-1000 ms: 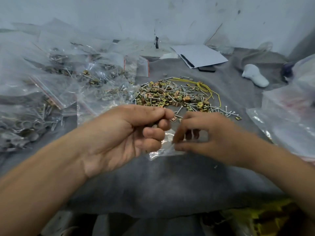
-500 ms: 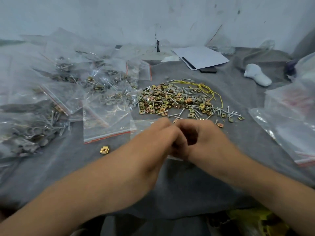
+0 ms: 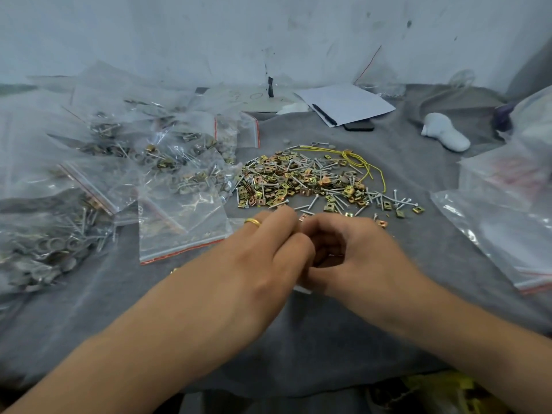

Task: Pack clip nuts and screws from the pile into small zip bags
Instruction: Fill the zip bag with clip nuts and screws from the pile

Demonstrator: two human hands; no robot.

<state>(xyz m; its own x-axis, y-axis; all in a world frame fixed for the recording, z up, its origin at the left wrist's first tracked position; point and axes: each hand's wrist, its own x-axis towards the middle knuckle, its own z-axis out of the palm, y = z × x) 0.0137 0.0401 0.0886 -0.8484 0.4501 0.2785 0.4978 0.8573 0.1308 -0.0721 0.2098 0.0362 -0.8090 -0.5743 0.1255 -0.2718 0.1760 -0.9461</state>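
Both hands met just short of the pile.
The pile (image 3: pixel 313 180) lay straight ahead, the left hand (image 3: pixel 257 252) and right hand (image 3: pixel 355 255) about equally near, fingers curled together over a barely visible zip bag (image 3: pixel 303 289); what they gripped couldn't be told.

Two hands: left hand (image 3: pixel 257 258), right hand (image 3: pixel 358 258); one gold ring (image 3: pixel 252 222); one pile (image 3: pixel 310 180) of clip nuts and screws, too many to count; one yellow cord (image 3: pixel 355 158); one sheet of paper (image 3: pixel 346 103); one pen (image 3: pixel 324 114); filled zip bags (image 3: pixel 179 216), overlapping, number unclear
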